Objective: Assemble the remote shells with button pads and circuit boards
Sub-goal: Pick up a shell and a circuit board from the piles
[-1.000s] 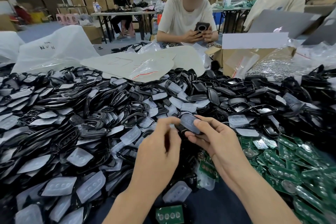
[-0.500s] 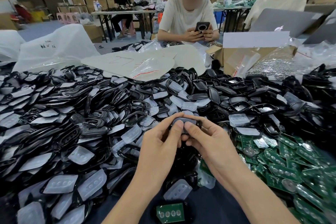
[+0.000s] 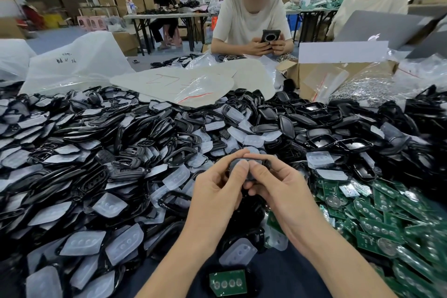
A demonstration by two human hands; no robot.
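The left hand (image 3: pixel 215 191) and right hand (image 3: pixel 280 186) each pinched the small black plastic remote shell (image 3: pixel 252 159) over the middle of the heap. Their thumbs pressed side by side on top, probably to seat its parts. Flat green circuit boards (image 3: pixel 377 205) lay within reach, near right.

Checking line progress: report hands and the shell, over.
Left hand and right hand both pinch one black shell. Piles of parts around, nothing blocking.

Two bare forearms (image 3: pixel 183 256) are picked up here, and the left hand (image 3: pixel 215 196) and right hand (image 3: pixel 283 191) are seen uncovered too. Short, neatly rounded nails are shown on both thumbs (image 3: pixel 242 167); fine creases are marked across the knuckles (image 3: pixel 266 178).
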